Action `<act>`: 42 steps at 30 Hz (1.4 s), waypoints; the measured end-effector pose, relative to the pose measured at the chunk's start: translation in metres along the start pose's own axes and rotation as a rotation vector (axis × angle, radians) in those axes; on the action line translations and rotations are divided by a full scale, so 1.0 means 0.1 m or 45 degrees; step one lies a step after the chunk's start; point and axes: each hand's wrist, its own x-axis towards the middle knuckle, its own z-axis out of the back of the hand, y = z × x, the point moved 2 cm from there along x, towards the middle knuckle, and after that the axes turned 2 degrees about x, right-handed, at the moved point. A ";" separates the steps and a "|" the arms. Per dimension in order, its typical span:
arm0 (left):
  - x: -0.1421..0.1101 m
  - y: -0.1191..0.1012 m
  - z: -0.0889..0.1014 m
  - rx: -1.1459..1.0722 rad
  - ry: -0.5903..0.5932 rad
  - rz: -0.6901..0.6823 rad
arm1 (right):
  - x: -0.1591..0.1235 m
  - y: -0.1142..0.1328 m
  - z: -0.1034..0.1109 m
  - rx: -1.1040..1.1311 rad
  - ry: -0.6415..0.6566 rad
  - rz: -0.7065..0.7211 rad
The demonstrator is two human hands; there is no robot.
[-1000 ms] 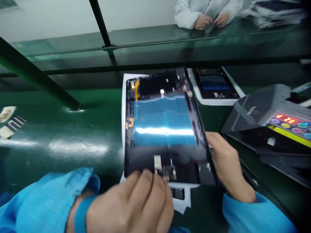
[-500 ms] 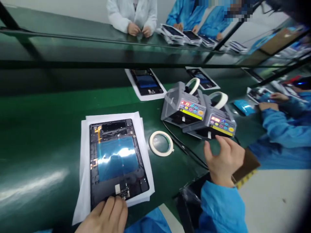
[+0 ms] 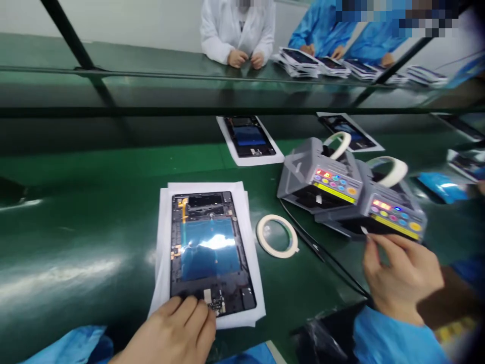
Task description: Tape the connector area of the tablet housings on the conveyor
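Observation:
A tablet with its back off (image 3: 210, 250), showing a shiny blue battery and a small circuit board, lies on white paper sheets (image 3: 162, 237). My left hand (image 3: 182, 328) curls its fingers over the tablet's lower left edge; its fingertips are partly hidden. At the right, my right hand (image 3: 405, 273) pinches a small white piece of tape (image 3: 364, 230) between thumb and forefinger, at the front of the right-hand tape dispenser (image 3: 394, 202). A second grey tape dispenser (image 3: 322, 172) stands against it on the left. Both have lit displays and rolls of cream tape on top.
A cream tape roll (image 3: 277, 255) lies flat between tablet and dispensers, beside a black cable (image 3: 322, 247). Two more opened tablets (image 3: 250, 139) rest on paper farther back. Across a raised shelf, people in white and blue coats stand near stacked tablets (image 3: 299, 60).
My right hand has gone from spread fingers to a pinch on the tape piece at the right dispenser. My left hand stays at the tablet's edge. The view has shifted left.

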 end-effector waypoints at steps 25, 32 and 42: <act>0.18 1.43 -0.53 -0.104 -0.036 0.352 | 1.23 2.80 -0.88 1.100 0.567 0.419; 0.18 1.43 -0.56 -0.164 -0.081 0.357 | 1.22 2.83 -0.85 1.028 0.546 0.513; 0.18 1.44 -0.57 -0.138 -0.107 0.343 | 1.23 2.88 -0.84 0.937 0.495 0.551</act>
